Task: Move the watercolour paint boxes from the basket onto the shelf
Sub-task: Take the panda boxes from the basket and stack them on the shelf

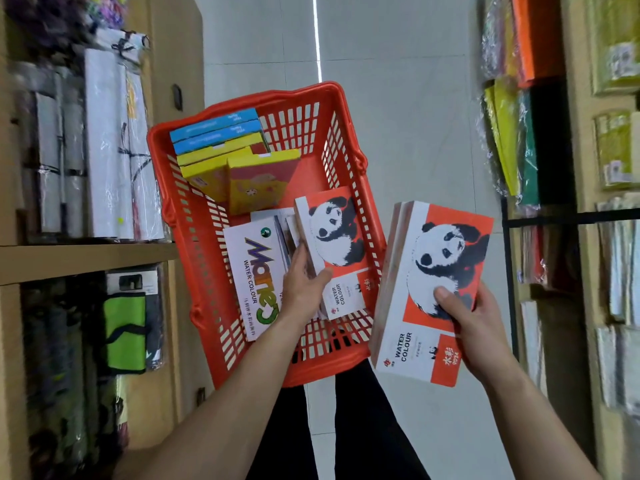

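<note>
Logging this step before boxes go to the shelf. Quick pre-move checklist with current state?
1. Right hand grips the panda box stack, clear of the basket: ok.
2. Left hand closed on the tilted panda box in the basket: ok.
3. That box lifted clear of the rim: not ok.
4. White Marie's box free of the left hand: cannot tell.
5. Free space on the target shelf: cannot tell.
6. Yellow and blue boxes lie away from both hands: ok.
</note>
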